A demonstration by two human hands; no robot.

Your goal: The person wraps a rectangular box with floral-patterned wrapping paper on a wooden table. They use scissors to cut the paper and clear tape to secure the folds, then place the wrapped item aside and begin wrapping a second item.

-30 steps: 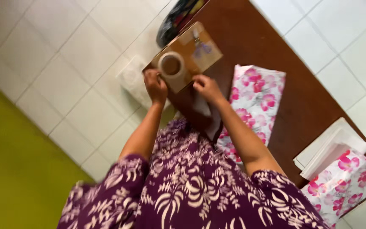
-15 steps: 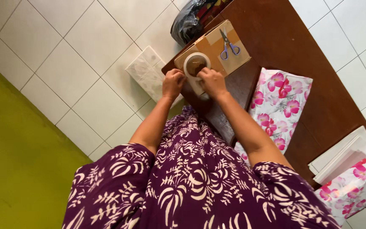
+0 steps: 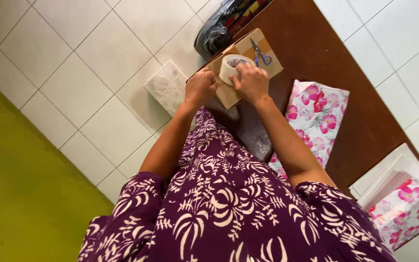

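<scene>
Head view. Dark brown bench (image 3: 360, 111) over a white tiled floor (image 3: 98, 73). Beyond both hands, at the far end of the bench: a black plastic bag (image 3: 219, 29), bulging. Just past the right hand (image 3: 252, 82), blue-handled scissors (image 3: 260, 53) lie flat on a cardboard box (image 3: 263, 51). To the outer side of the right forearm: a parcel in white paper with pink flowers (image 3: 318, 114); nearer the body on that side, a second flowered parcel (image 3: 403, 208) beside a stack of white sheets (image 3: 389, 172). Below the left hand (image 3: 201, 87), on the floor, a pale patterned packet (image 3: 166, 87).

Roll of tape (image 3: 230, 68): between the two hands, resting on the near part of the box. Right fingers curl over its rim, gripping it. Left hand is closed into a loose fist right beside the roll; cannot tell whether it pinches the tape end.

Roll is wide, pale beige, ring-shaped, open core showing, tilted toward the camera.
</scene>
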